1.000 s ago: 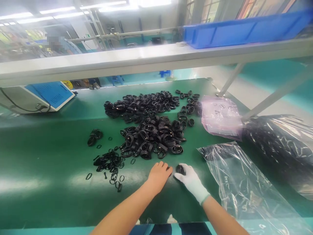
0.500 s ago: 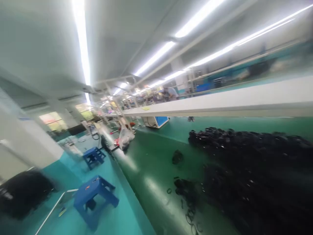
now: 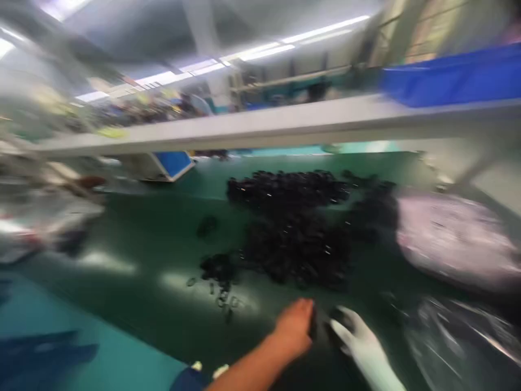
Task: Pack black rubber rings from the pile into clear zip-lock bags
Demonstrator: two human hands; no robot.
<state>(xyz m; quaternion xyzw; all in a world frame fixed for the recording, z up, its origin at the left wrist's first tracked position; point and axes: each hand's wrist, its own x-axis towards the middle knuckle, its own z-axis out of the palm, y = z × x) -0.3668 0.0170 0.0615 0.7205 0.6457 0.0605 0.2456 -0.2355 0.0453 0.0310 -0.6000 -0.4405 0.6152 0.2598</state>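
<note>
My left hand (image 3: 295, 326), bare, reaches over the green table with its fingers curled. Something dark shows along its far side, too smeared to name. In a white glove, my right hand (image 3: 357, 332) is just to the right of it, with thumb and fingers curved around a dark round piece (image 3: 342, 319). Beyond both hands lies a large heap of black ring-shaped parts (image 3: 301, 239). Several loose black rings (image 3: 223, 297) are scattered left of the heap, beside a small cluster (image 3: 218, 269).
A pinkish plastic-wrapped bundle (image 3: 451, 236) lies on the right, with a clear plastic bag (image 3: 459, 342) nearer me. Above the table's back runs a white shelf (image 3: 252, 124) carrying a blue bin (image 3: 451, 79). A blue-and-white box (image 3: 173, 164) stands at the back left.
The view has swung right, bringing the heap to the middle. Both hands have come into view, along with the wrapped bundle and blue bin. The blue stools have mostly left the picture.
</note>
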